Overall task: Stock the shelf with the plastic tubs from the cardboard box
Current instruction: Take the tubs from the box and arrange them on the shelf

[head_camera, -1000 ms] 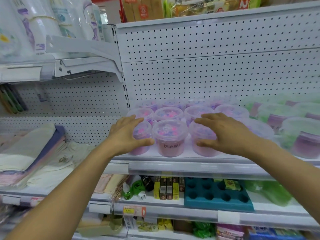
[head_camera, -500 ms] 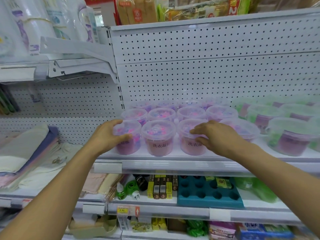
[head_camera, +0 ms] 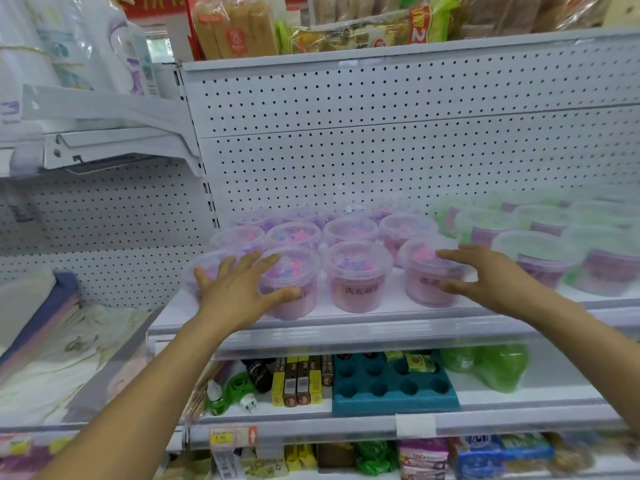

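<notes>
Here my left hand lies with fingers spread wide over two front-row pink tubs on the shelf; my right hand spreads loosely around another. Through clear lids show pink and blue beads. Green tubs stand just right of them.

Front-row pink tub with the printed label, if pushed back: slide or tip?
Likely slides: the pink tub is squat, broad and looks well filled. The smooth white shelf should offer little grip. Thin clear walls may flex if squeezed.
</notes>
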A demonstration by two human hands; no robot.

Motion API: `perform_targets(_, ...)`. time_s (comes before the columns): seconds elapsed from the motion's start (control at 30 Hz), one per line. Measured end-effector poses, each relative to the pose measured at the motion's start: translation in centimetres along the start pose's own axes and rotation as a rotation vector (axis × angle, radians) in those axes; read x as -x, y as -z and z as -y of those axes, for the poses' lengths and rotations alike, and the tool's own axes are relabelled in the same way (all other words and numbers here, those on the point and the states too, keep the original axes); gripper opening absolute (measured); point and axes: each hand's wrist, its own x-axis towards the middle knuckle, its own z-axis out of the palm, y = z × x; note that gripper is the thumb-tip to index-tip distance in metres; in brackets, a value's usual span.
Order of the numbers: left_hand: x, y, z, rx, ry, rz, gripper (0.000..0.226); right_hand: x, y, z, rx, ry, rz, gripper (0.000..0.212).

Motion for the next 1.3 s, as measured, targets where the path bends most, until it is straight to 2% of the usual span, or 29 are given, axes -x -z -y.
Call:
perform_targets(0.23,-0.5,-0.1,-0.4,0.029,0.025,0.009,0.087,-0.9,-0.3,1.4,-0.009,0.012,-0.025,0.053)
perform_targets(0.4,-0.5,-0.2,-0.6,0.030,0.032,-0.014,0.079,-0.6,-0.5,0.8,0.037,0.032,-0.008,0.058)
perform_targets(0.47,-0.6,-0.3,-0.6,0.034,0.034,-0.021,0.078,-0.6,-0.8,1.1,0.129,0.042,-0.056,0.064)
perform_targets(0.6,-0.7,-0.3,-0.6,0.039,0.026,-0.019,0.081,-0.6,-2.2,3.4,0.260,0.185,-0.171,0.070)
perform_targets(0.7,0.2,-0.2,-0.1,0.073,0.030,-0.200,0.082,-0.6,-3.2,4.8,0.234,0.201,-0.160,0.070)
perform_targets(0.77,1.2,-0.3,0.7,0.098,0.104,-0.361,0.086,-0.5,-3.8,5.2,0.236,0.206,-0.158,0.071)
perform_targets(0.8,1.6,-0.5,1.2,0.124,0.160,-0.382,0.090,-0.4,-4.2,5.3,0.245,0.211,-0.157,0.072)
perform_targets(0.9,2.3,-1.3,2.4,0.268,0.266,-0.293,0.105,-0.4,-5.0,5.4,0.305,0.220,-0.156,0.076)
perform_targets(1.0,2.0,-1.5,2.2,0.440,0.265,-0.251,0.106,-0.7,-5.0,5.3,0.288,0.200,-0.155,0.054)
perform_targets(1.1,1.6,-1.5,1.7,0.431,0.277,-0.258,0.101,-0.9,-4.9,5.3,0.275,0.187,-0.154,0.045)
perform_targets(1.3,1.6,-1.8,1.7,0.397,0.279,-0.236,0.098,-1.0,-4.9,5.5,0.245,0.167,-0.157,0.042)
